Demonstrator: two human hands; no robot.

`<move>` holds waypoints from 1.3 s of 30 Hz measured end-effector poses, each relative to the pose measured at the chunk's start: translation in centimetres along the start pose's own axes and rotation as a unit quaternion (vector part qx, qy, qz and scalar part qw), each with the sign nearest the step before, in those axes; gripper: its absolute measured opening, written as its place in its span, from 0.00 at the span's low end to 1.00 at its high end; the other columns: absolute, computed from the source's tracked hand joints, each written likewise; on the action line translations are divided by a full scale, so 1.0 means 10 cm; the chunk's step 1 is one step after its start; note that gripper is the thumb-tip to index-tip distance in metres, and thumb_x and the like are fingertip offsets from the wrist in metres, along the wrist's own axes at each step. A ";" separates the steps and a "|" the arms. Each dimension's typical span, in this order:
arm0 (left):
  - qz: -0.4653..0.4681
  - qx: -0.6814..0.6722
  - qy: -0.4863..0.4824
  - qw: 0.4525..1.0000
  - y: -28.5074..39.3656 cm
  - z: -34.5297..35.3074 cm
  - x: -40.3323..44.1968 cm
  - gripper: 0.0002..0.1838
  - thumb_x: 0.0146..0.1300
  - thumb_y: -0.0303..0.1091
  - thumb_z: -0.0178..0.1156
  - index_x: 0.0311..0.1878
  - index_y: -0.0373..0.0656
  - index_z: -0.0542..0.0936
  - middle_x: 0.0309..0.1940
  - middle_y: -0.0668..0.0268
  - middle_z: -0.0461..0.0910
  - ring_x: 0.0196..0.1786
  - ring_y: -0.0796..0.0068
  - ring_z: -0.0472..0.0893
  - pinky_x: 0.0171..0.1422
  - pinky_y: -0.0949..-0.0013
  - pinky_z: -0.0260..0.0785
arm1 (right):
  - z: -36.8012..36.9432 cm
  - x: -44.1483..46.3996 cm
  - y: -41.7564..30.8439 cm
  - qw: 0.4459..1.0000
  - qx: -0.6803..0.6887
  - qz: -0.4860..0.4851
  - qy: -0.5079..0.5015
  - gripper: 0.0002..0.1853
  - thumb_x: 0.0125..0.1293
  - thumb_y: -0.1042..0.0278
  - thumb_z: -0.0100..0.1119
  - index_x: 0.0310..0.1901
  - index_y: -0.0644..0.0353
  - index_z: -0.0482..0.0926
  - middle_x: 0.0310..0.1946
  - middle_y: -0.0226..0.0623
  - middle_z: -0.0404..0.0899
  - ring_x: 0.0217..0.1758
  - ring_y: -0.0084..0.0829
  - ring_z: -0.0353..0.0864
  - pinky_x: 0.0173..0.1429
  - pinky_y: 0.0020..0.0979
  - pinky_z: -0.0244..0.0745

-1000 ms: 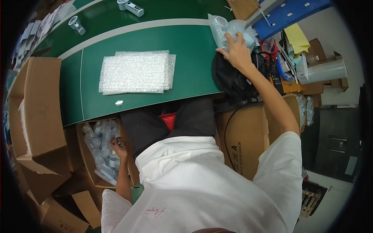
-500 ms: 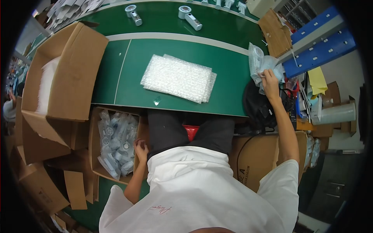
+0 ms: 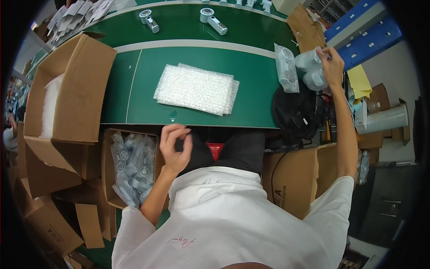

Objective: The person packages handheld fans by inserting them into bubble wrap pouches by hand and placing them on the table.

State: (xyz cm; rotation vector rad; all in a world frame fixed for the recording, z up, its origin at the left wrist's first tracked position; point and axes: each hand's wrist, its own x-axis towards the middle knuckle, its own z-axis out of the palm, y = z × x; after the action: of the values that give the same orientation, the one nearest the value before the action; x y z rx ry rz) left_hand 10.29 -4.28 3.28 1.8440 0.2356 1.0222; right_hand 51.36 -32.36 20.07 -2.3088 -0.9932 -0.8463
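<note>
My right hand (image 3: 333, 67) is at the right end of the green table, its fingers closed on the edge of a pale, clear-wrapped bundle (image 3: 313, 74); the contents are not clear. Just left of the bundle lies a device in bubble wrap (image 3: 286, 69). My left hand (image 3: 175, 149) hovers over my lap by the table's front edge, fingers loosely bent and apart, holding nothing. In front of it on the table is a stack of bubble wrap sheets (image 3: 195, 88). To its left, a carton holds several bagged grey-white devices (image 3: 132, 163).
A large open carton (image 3: 83, 89) stands on the table's left side. Two grey-white handheld devices (image 3: 212, 21) lie on the far green surface. A black bag (image 3: 295, 112) sits at the right edge, beside a blue perforated rack (image 3: 371, 38). More cartons (image 3: 49, 219) are stacked low on the left.
My left hand has risen from beside the carton of bagged devices to the table's front edge. My right hand has moved up and right, and the wrapped device now lies apart from it.
</note>
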 end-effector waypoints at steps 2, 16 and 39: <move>0.047 -0.032 -0.043 0.997 0.20 0.28 0.31 0.13 0.54 0.16 0.63 0.44 0.38 0.81 0.47 0.61 0.76 0.38 0.72 0.74 0.40 0.75 0.70 | -0.14 0.12 -0.23 1.000 0.001 -0.008 0.003 0.12 0.64 0.63 0.70 0.36 0.63 0.81 0.27 0.31 0.80 0.25 0.26 0.69 0.33 0.27 0.66; 0.231 -0.040 -0.080 0.969 0.76 2.20 1.57 0.28 0.51 0.34 0.76 0.55 0.44 0.75 0.70 0.48 0.56 0.69 0.43 0.63 0.69 0.49 0.63 | 0.11 0.07 -1.12 0.967 0.241 0.041 -0.072 0.12 0.63 0.60 0.70 0.32 0.62 0.83 0.23 0.29 0.76 0.26 0.20 0.70 0.29 0.22 0.66; 0.182 0.023 -0.133 0.974 0.36 2.44 1.82 0.06 0.60 0.27 0.65 0.35 0.40 0.75 0.39 0.63 0.71 0.41 0.63 0.71 0.47 0.64 0.66 | 0.95 -1.15 0.29 0.950 -0.027 0.155 -0.270 0.24 0.62 0.57 0.67 0.55 0.64 0.78 0.47 0.49 0.83 0.43 0.53 0.83 0.51 0.43 0.77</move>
State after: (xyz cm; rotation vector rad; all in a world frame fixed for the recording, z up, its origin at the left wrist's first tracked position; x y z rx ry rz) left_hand 38.63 -12.05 12.01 2.0893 -0.2513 1.0031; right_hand 50.66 -33.46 4.93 -2.7142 -0.7751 -0.1101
